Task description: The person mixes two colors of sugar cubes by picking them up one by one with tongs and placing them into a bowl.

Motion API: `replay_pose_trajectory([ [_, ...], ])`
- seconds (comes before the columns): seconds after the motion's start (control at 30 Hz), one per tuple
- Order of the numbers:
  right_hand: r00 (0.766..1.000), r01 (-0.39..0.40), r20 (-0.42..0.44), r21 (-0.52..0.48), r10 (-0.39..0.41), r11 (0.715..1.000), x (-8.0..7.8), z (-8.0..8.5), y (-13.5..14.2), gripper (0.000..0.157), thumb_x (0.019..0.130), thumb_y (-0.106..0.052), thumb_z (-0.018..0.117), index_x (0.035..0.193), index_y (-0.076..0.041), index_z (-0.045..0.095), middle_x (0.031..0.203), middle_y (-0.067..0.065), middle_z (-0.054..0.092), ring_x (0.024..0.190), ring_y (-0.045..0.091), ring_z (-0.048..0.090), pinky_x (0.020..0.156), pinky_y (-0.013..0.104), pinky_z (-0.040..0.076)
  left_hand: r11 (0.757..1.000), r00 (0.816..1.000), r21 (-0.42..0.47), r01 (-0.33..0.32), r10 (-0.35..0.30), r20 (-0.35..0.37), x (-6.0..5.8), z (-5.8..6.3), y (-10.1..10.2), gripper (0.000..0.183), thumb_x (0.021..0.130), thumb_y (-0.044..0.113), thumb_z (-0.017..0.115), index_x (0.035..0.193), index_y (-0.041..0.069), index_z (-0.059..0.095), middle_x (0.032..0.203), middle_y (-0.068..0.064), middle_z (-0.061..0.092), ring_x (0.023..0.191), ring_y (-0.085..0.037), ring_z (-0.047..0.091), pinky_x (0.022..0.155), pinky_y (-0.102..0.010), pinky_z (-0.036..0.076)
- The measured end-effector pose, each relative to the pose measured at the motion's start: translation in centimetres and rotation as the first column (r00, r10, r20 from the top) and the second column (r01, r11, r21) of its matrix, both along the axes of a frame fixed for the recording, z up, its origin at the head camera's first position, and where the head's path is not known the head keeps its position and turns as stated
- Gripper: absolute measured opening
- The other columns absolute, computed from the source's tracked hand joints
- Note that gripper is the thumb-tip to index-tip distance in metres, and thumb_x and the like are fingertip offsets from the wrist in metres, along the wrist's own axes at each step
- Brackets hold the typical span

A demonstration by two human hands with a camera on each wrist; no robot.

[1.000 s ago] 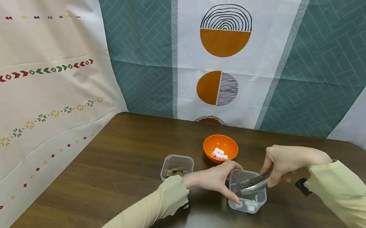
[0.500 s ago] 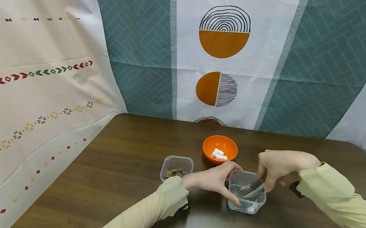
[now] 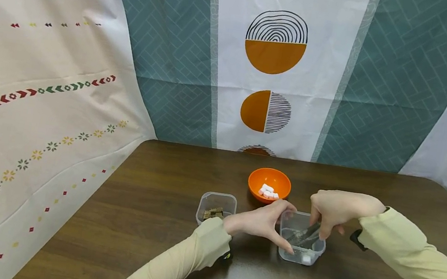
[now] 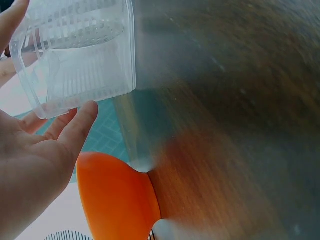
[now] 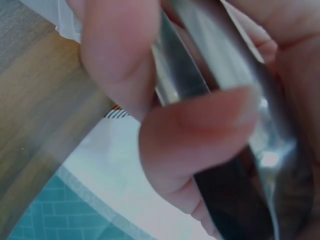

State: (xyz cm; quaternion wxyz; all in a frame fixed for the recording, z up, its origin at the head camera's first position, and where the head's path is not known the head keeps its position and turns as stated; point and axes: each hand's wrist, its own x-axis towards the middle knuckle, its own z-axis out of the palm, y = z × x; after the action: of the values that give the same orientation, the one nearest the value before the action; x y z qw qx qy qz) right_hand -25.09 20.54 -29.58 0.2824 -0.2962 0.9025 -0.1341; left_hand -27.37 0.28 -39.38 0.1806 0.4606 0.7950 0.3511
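Tongs (image 3: 305, 237) gripped in right hand (image 3: 336, 209), container (image 3: 296, 219) in left hand (image 3: 262, 222), seemingly partway: white piece (image 3: 307, 259) left inside, others (image 3: 269, 193) in bowl (image 3: 259, 178) behind container.

Room lies in front of the right container (image 3: 298, 256), but the left hand (image 3: 262, 221) blocks its left side

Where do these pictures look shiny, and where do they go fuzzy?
Head view: mostly clear, with pale glare on the near part of the dark table; left wrist view: the table is smeary, with a blurred orange reflection beside the bowl; right wrist view: bright glints on the metal tongs, soft-looking fingers up close.
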Motion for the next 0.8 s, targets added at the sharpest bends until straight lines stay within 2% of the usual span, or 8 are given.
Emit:
replay_pose_trajectory([
  [0.3, 1.0, -0.005, 0.013, -0.011, 0.006, 1.0, 0.1, -0.1, 0.1, 0.02, 0.066, -0.002, 0.076, 0.085, -0.01, 0.074, 0.071, -0.007, 0.065, 0.034, 0.015, 0.051, 0.046, 0.029, 0.047, 1.0, 1.0, -0.001, -0.005, 0.005, -0.02, 0.1, 0.0, 0.1, 0.078, 0.07, 0.025, 0.08, 0.128, 0.005, 0.032, 0.118, 0.001, 0.037, 0.101, -0.009, 0.04, 0.081, -0.016, 0.036],
  [0.5, 1.0, -0.012, 0.001, -0.026, 0.013, 1.0, 0.0, -0.2, 0.4, 0.019, 0.067, -0.003, 0.076, 0.085, -0.01, 0.074, 0.068, -0.008, 0.064, 0.034, 0.013, 0.05, 0.049, 0.026, 0.048, 1.0, 0.999, 0.0, -0.007, 0.007, -0.031, 0.1, -0.1, 0.2, 0.078, 0.069, 0.025, 0.08, 0.128, 0.005, 0.032, 0.118, 0.001, 0.037, 0.1, -0.01, 0.041, 0.08, -0.016, 0.037],
  [0.67, 0.999, -0.028, -0.021, -0.044, 0.027, 0.999, -0.1, -0.2, 0.7, 0.02, 0.068, -0.003, 0.076, 0.085, -0.012, 0.074, 0.063, -0.009, 0.061, 0.034, 0.014, 0.051, 0.049, 0.026, 0.048, 1.0, 0.999, -0.002, -0.012, 0.012, -0.036, 0.1, -0.2, 0.2, 0.078, 0.068, 0.026, 0.08, 0.127, 0.006, 0.033, 0.117, 0.002, 0.037, 0.099, -0.009, 0.04, 0.08, -0.016, 0.036],
  [0.8, 0.999, -0.04, -0.036, -0.069, 0.038, 0.997, -0.1, 0.1, 1.0, 0.022, 0.068, -0.002, 0.074, 0.086, -0.016, 0.074, 0.066, -0.009, 0.062, 0.035, 0.015, 0.052, 0.045, 0.029, 0.047, 1.0, 0.999, -0.006, -0.013, 0.013, -0.033, 0.1, -0.2, 0.2, 0.079, 0.069, 0.027, 0.08, 0.127, 0.006, 0.033, 0.117, 0.002, 0.037, 0.1, -0.008, 0.04, 0.081, -0.017, 0.037],
])
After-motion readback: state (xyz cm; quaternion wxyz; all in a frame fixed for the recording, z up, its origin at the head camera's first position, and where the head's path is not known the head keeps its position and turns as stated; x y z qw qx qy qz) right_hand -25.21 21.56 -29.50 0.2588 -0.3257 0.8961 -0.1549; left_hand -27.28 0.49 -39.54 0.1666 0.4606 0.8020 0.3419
